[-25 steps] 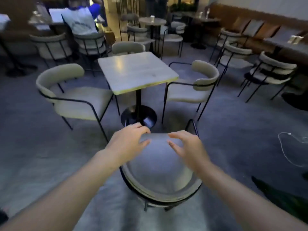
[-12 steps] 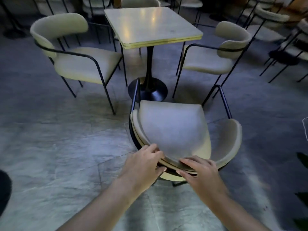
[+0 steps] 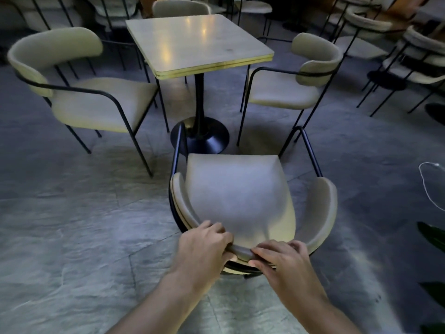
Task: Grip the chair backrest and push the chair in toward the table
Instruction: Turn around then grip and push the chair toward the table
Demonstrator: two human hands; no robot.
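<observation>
A beige cushioned chair (image 3: 237, 196) with a black metal frame stands right below me, its seat facing the square light-topped table (image 3: 197, 42). Its curved backrest (image 3: 322, 213) wraps toward me. My left hand (image 3: 201, 249) is curled over the backrest's top edge at the near left. Close beside it, my right hand (image 3: 286, 260) is wrapped on the same edge. A gap of floor separates the seat front from the table's black pedestal base (image 3: 201, 136).
Matching chairs flank the table, one at the left (image 3: 91, 102) and one at the right (image 3: 291, 90), with a third behind it (image 3: 180, 8). More chairs crowd the far right (image 3: 407, 56). A white cable (image 3: 428, 186) lies on the stone floor at right, and dark plant leaves (image 3: 433, 239) sit near it.
My hands came down from above the seat onto the backrest's top edge and closed on it. The view has dropped lower and nearer the chair.
</observation>
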